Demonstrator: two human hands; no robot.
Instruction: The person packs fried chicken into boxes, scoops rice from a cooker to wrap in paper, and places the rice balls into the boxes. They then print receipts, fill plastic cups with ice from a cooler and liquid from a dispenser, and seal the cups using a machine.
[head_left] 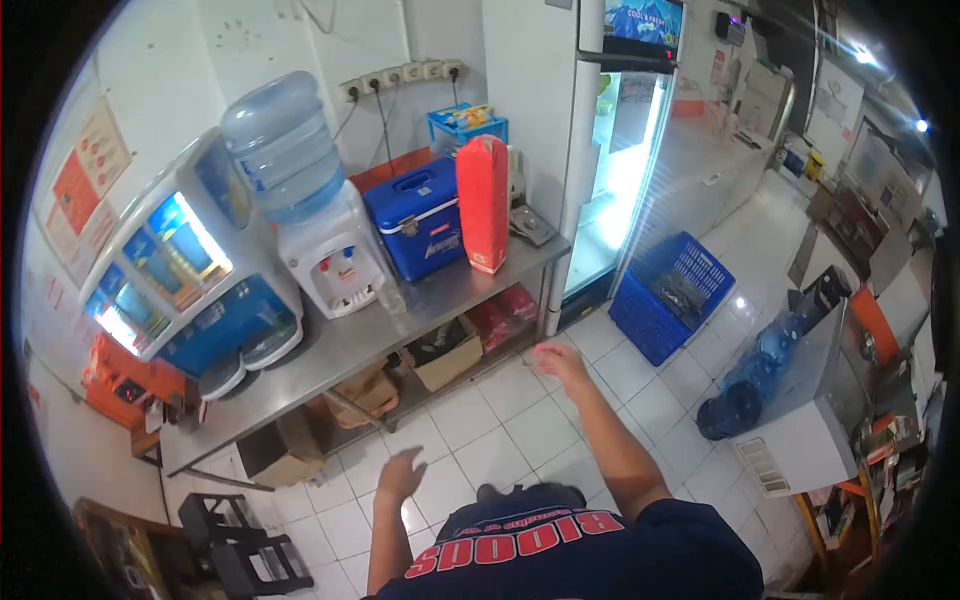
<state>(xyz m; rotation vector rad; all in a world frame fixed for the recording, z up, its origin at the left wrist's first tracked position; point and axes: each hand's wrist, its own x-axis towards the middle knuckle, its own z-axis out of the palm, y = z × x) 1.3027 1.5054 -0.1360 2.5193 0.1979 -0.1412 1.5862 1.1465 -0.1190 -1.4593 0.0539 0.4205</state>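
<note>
My left hand (401, 474) hangs in the air over the white floor tiles, fingers loosely stretched out and apart, holding nothing. Further forward, my right hand (560, 362) reaches out with loosely extended fingers and nothing visible in them. It appears nearest to the metal table's right end and the blue crate (655, 345) on the floor, without visible contact. On the metal table (390, 335) stand a drink dispenser (215, 300), a water dispenser (345, 275) with a large bottle (285, 150), a blue cooler box (418, 220) and a tall red package (483, 205).
A lit glass-door fridge (620, 170) stands beyond the table's right end. Cardboard boxes (440, 360) fill the lower shelf. Black step stools (240, 545) are at lower left. Blue water bottles (765, 365) lie beside a white cabinet (800, 410) at right.
</note>
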